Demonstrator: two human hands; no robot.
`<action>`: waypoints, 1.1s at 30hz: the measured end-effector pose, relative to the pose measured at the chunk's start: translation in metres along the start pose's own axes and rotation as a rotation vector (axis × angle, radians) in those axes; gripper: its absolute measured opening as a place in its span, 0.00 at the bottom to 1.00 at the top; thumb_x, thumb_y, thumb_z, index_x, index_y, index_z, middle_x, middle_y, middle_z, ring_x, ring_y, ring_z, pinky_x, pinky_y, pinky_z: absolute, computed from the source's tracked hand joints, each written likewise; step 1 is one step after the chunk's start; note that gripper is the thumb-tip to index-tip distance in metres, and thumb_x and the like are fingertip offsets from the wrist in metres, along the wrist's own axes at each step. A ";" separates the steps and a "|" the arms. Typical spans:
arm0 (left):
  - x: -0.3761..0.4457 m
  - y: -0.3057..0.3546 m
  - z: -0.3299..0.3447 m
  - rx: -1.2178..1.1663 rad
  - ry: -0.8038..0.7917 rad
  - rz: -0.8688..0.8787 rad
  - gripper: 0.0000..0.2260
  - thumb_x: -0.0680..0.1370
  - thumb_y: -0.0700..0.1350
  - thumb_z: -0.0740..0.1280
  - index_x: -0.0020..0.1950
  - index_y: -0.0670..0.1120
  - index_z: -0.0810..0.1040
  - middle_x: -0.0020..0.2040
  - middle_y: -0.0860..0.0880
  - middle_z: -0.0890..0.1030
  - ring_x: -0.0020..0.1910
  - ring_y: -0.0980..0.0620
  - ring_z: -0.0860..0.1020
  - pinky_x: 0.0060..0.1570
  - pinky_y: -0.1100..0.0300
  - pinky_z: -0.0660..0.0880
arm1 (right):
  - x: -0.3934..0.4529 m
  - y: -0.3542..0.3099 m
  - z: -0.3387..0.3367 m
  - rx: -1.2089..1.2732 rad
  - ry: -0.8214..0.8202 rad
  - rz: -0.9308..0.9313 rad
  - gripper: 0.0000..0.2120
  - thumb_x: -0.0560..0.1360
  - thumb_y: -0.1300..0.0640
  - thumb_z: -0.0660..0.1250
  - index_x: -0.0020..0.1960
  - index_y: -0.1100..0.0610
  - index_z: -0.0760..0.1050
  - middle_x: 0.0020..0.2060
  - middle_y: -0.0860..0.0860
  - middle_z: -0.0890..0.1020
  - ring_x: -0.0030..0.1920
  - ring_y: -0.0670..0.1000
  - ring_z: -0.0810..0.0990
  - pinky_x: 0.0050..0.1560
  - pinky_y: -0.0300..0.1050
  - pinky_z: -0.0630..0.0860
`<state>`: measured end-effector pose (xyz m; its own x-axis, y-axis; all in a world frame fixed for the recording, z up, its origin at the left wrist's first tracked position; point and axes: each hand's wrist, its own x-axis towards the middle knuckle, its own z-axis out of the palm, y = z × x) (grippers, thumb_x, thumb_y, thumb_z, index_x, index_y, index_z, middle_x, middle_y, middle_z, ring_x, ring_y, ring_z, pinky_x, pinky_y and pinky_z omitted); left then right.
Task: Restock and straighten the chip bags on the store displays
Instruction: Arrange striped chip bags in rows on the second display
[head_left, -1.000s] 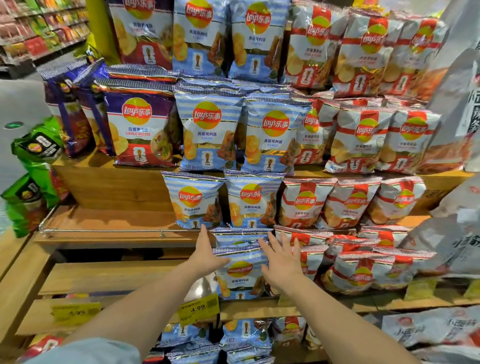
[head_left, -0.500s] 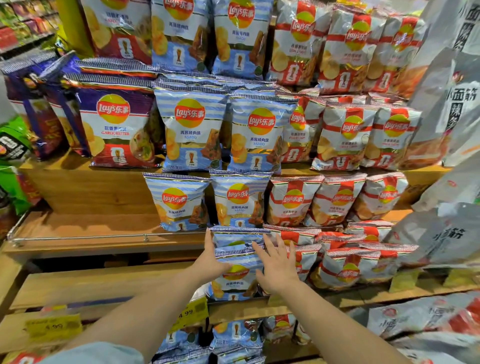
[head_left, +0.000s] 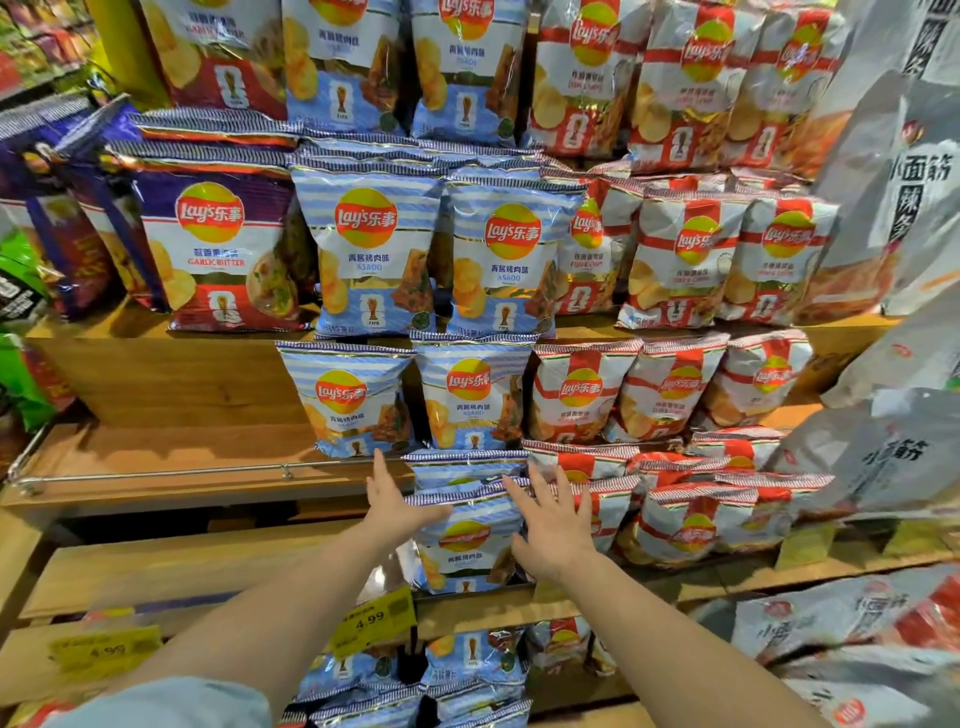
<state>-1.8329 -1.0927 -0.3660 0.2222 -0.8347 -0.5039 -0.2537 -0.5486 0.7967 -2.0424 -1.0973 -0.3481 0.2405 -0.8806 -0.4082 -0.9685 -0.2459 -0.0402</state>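
Hands are laid flat on one blue chip bag (head_left: 467, 535): left hand (head_left: 395, 501) at its left edge, right hand (head_left: 553, 525) at its right, fingers straight and spread, likely to square it. Bag stands just above the yellow price tag (head_left: 373, 621).

A blue-and-white striped chip bag (head_left: 470, 540) stands upright on the wooden shelf, flanked on both sides by flat hands. More blue bags (head_left: 470, 400) stand above the fingertips; red-and-white bags (head_left: 691, 519) crowd just right.
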 end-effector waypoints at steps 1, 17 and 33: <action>0.000 0.000 0.001 -0.019 -0.032 -0.015 0.62 0.63 0.47 0.81 0.76 0.57 0.33 0.78 0.48 0.41 0.77 0.44 0.48 0.72 0.42 0.58 | 0.000 0.000 0.001 0.043 -0.024 0.011 0.32 0.80 0.47 0.55 0.76 0.39 0.39 0.76 0.49 0.35 0.74 0.60 0.31 0.70 0.66 0.37; 0.001 0.013 0.038 -0.119 -0.219 -0.026 0.53 0.74 0.37 0.72 0.74 0.53 0.28 0.77 0.47 0.56 0.70 0.42 0.66 0.59 0.48 0.71 | 0.003 0.037 0.014 0.208 -0.142 0.054 0.37 0.80 0.56 0.58 0.73 0.32 0.36 0.76 0.50 0.34 0.75 0.54 0.31 0.69 0.71 0.44; -0.006 0.011 0.003 0.277 0.027 0.159 0.51 0.70 0.56 0.74 0.76 0.58 0.36 0.79 0.50 0.48 0.76 0.45 0.56 0.66 0.49 0.65 | -0.004 0.019 0.002 0.028 0.011 0.170 0.35 0.80 0.49 0.55 0.76 0.41 0.33 0.77 0.54 0.39 0.75 0.60 0.36 0.73 0.64 0.47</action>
<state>-1.8398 -1.0944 -0.3554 0.1827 -0.9115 -0.3685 -0.5335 -0.4067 0.7416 -2.0621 -1.0973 -0.3486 0.0740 -0.9128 -0.4015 -0.9966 -0.0821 0.0031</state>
